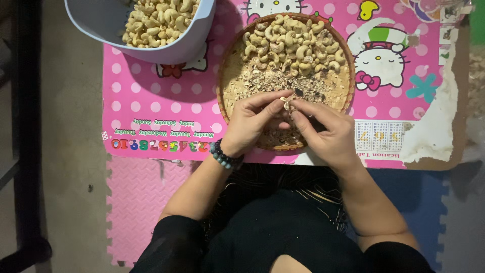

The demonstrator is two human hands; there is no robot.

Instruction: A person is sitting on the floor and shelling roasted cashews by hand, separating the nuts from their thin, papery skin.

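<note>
A round woven tray on a low pink table holds a heap of pale cashew nuts at its far side and brown skin scraps nearer me. Over the tray's near edge, my left hand and my right hand meet. Together their fingertips pinch a single cashew nut. A dark bead bracelet circles my left wrist.
A light blue plastic basin with several cashews stands at the table's far left. The pink table top has white dots and cartoon prints; its right side is peeling. Foam puzzle mats cover the floor. A dark frame stands at far left.
</note>
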